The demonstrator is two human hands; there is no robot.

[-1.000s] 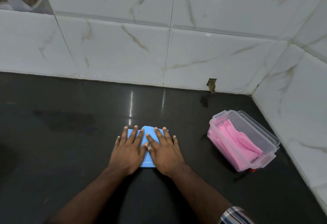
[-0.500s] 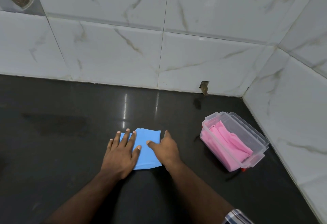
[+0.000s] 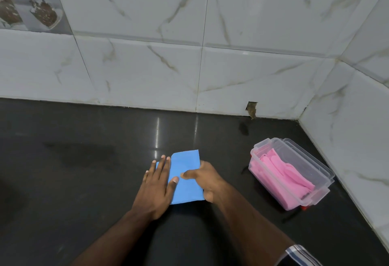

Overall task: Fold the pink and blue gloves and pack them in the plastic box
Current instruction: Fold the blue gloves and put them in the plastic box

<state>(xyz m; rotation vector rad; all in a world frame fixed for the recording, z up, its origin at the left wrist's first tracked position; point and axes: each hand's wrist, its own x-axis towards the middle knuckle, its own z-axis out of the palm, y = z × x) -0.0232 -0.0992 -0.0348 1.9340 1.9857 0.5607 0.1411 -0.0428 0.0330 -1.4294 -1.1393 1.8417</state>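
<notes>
The folded blue glove (image 3: 186, 175) lies as a flat rectangle on the black counter (image 3: 84, 171). My left hand (image 3: 156, 188) rests flat on its left side, fingers straight. My right hand (image 3: 205, 178) grips the glove's right edge, thumb on top and fingers curled under the edge. To the right stands the clear plastic box (image 3: 303, 160), open, with the folded pink gloves (image 3: 282, 173) lying inside it.
White marble-look tiled walls (image 3: 210, 66) close off the back and right side of the counter, meeting in a corner behind the box. A chipped hole (image 3: 251, 109) sits at the base of the back wall.
My right hand has shifted from lying flat on the blue glove to gripping its right edge. My left hand slid to the left part of the glove, which now shows more.
</notes>
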